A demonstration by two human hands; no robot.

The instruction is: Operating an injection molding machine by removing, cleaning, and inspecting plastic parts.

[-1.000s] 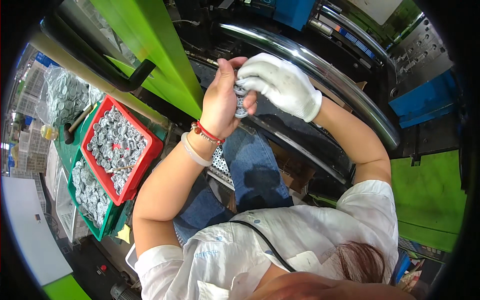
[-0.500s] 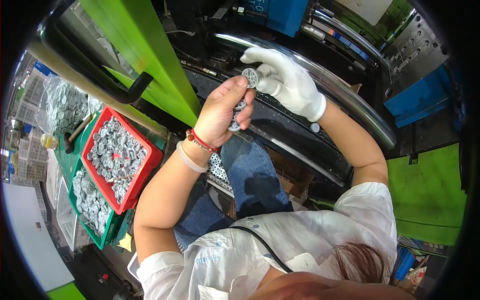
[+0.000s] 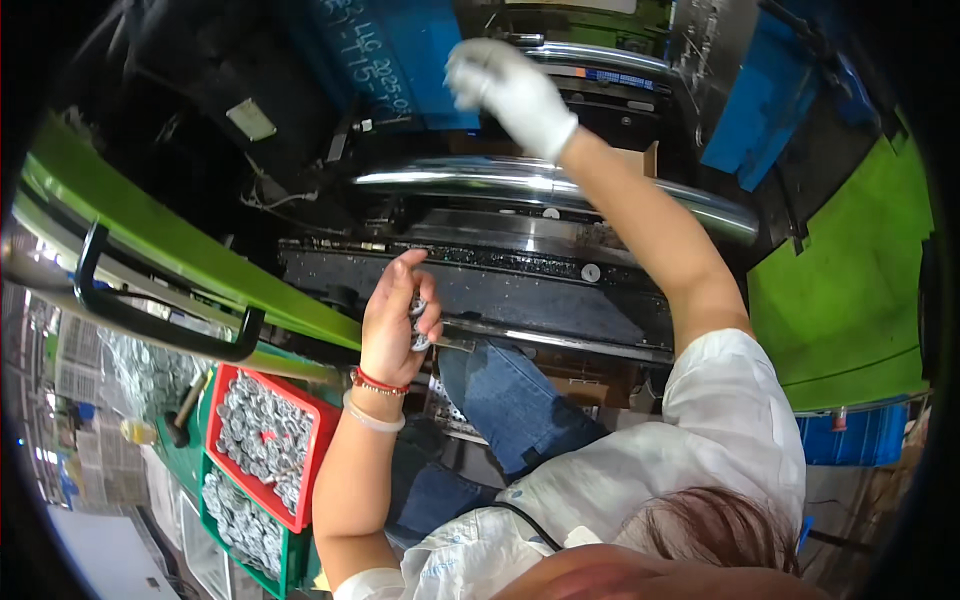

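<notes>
The bare left hand (image 3: 398, 320) is sitting lower than before, near the middle of the frame, and is still curling its fingers around small grey round parts (image 3: 419, 342). The white-gloved right hand (image 3: 510, 98) is no longer staying beside it; it is reaching by a blue block (image 3: 395, 65) at the top. It is looking blurry, so I cannot tell how open it is or if it is holding anything.
</notes>
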